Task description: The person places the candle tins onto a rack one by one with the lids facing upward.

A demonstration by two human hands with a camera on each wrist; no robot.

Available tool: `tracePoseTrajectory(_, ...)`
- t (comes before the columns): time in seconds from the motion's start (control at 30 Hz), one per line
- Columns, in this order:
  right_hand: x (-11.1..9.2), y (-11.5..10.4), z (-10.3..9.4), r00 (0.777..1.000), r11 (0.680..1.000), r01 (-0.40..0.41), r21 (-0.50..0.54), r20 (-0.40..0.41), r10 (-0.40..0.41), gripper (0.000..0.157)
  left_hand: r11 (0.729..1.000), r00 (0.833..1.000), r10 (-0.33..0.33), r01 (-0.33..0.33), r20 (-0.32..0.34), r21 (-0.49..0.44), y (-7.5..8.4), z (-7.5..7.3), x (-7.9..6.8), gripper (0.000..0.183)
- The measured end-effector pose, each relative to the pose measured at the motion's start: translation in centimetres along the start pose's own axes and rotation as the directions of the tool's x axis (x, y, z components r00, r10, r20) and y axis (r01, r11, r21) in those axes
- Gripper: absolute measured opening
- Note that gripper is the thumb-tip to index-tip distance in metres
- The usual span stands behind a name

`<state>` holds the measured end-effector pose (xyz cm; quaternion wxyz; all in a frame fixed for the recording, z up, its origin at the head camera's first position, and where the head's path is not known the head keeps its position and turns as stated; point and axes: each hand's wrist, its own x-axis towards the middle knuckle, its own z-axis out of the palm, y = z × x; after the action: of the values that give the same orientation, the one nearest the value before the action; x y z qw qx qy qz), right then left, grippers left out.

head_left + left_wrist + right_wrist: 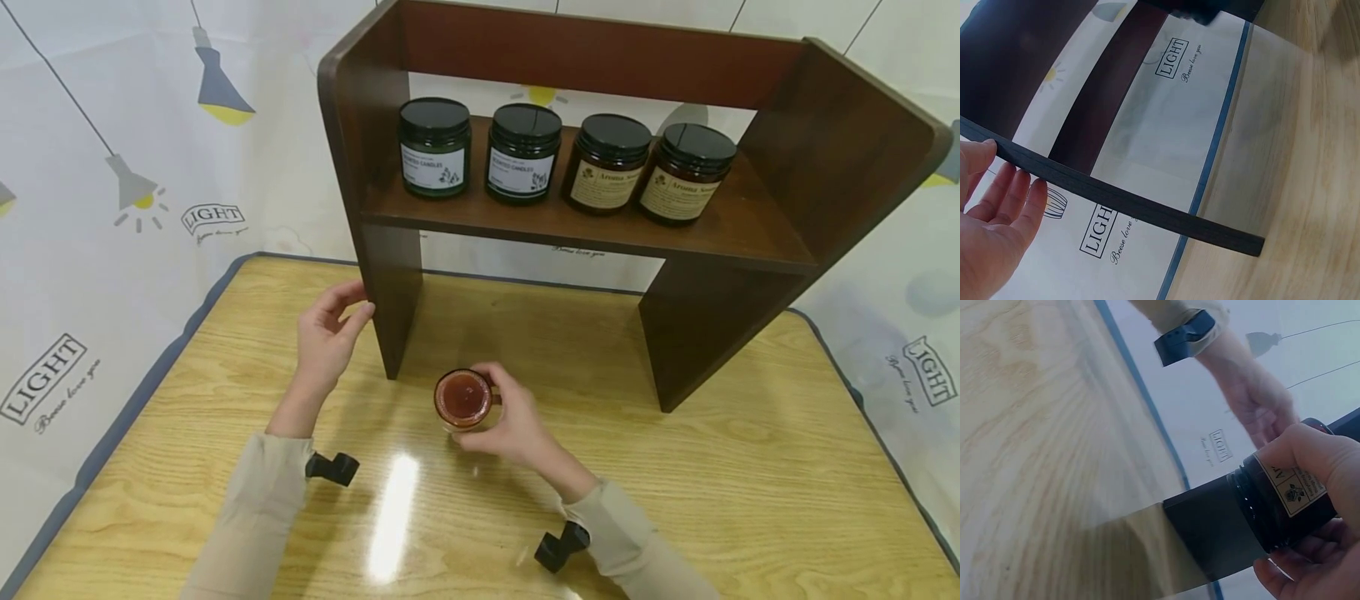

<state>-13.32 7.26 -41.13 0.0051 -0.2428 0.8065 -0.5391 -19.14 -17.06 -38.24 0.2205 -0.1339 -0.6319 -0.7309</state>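
My right hand (517, 421) grips an amber glass candle jar (462, 398) above the table, in front of the shelf's opening. The jar is upside down, its reddish glass base facing up in the head view. In the right wrist view, the tan label with a flower drawing (1294, 490) shows between thumb and fingers, and the dark ridged end points toward the table. My left hand (326, 337) touches the front edge of the left side panel (1129, 200) of a dark brown wooden shelf (570, 229), fingers loosely bent.
On the shelf board stand two green jars with white labels, one at the left end (435, 150) and another beside it (522, 154). Right of them are two amber jars (607, 167) with tan labels. The wood-grain table (750, 500) meets a printed backdrop (150, 275).
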Motion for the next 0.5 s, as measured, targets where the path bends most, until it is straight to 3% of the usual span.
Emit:
tracePoseTrajectory(0.23,-0.2,-0.7,-1.0,0.998,0.999,0.046,-0.012,-0.051,-0.046,0.068,1.000,1.000,0.009,-0.009,-0.002,0.003,0.0,0.1,0.0,0.035)
tracePoseTrajectory(0.5,-0.7,-1.6,-2.6,0.995,0.998,0.039,0.042,-0.097,-0.035,0.070,1.000,1.000,0.009,-0.009,-0.005,0.001,0.0,0.1,0.0,0.026)
